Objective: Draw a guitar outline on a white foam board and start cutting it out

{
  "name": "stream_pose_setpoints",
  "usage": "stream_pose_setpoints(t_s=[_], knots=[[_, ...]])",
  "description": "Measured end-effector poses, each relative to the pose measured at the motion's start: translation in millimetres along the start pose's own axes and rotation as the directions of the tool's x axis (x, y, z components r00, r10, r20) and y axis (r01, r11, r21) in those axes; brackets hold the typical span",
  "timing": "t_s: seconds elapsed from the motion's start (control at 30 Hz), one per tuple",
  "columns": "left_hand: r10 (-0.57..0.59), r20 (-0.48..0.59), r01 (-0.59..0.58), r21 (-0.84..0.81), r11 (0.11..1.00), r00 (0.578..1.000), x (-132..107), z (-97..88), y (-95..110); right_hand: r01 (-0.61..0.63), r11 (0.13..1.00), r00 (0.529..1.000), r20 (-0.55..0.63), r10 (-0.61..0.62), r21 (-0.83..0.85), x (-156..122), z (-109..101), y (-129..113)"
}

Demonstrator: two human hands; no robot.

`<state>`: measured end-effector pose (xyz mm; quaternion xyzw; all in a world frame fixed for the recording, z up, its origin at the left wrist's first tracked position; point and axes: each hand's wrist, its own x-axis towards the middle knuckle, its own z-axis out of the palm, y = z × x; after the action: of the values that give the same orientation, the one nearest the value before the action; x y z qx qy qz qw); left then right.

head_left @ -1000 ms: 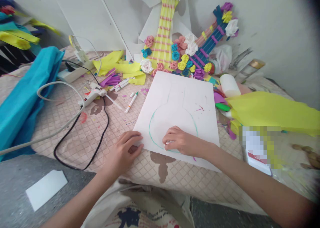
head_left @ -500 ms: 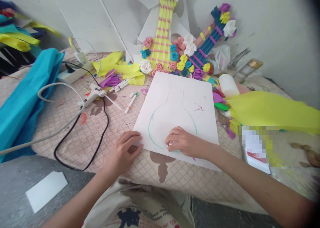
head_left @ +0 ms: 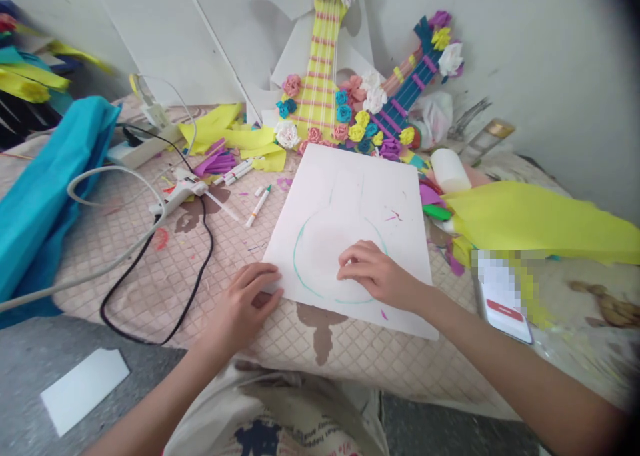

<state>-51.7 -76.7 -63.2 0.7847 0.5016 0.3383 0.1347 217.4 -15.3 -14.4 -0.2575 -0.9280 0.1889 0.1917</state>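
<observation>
A white board (head_left: 320, 183) lies flat on the table with a guitar-like outline on it. The round body is traced in green, the neck in faint lines. My left hand (head_left: 253, 296) is closed at the board's near left corner, fingers and thumb on either side of it. Over the lower right of the round outline is my right hand (head_left: 375, 273), its fingers curled into a pinch. Anything small between those fingertips is hidden. Left of the board lies a white marker (head_left: 257, 208) with a green tip, its cap off beside it.
A hot glue gun (head_left: 180, 193) with its cable lies at left, near a power strip (head_left: 145, 148). Two decorated paper guitars, one yellow (head_left: 320, 76) and one blue (head_left: 407, 93), lean at the back. Yellow crepe paper (head_left: 540, 219) and a phone (head_left: 505, 303) are at right.
My right hand has lifted slightly from the bottom of the circle and moved up, uncovering the green line there. My left hand stays at the corner. The view has shifted a little.
</observation>
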Motion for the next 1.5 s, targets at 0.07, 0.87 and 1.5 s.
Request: stream_pose_setpoints(t_s=[0.07, 0.87, 1.5], knots=[[0.003, 0.001, -0.003, -0.006, 1.000, 1.000, -0.3, 0.2, -0.1, -0.048, 0.998, 0.996, -0.079, 0.046, -0.027, 5.5, 1.8, 0.9], [-0.002, 0.017, 0.003, -0.037, 0.999, 1.000, -1.9, 0.7, -0.3, -0.003, 0.928, 0.990, -0.132, -0.050, -0.371, 74.0, 42.7, 32.9], [0.000, 0.012, 0.001, -0.044, 0.999, 1.000, -1.7, 0.7, 0.2, -0.070, 0.954, 0.987, -0.161, 0.023, -0.290, 77.4, 41.5, 39.1]])
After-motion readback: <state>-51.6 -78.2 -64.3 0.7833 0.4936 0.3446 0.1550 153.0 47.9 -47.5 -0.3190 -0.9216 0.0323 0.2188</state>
